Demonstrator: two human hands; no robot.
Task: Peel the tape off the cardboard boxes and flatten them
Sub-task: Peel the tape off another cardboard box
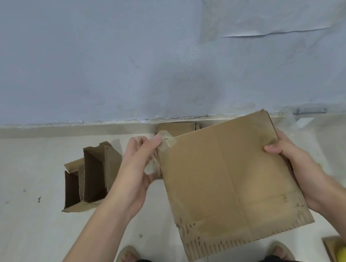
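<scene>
We hold the cardboard box [230,180] tilted above the floor [29,231]. Right hand [295,165] clamps its right edge, thumb on top. Left hand [137,166] pinches clear tape [165,144] at the upper left corner, seemingly half lifted. Open boxes [91,177] sit left, beside the wall [96,64].

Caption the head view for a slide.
Left hand peels clear tape off a cardboard box held by the right hand.
</scene>
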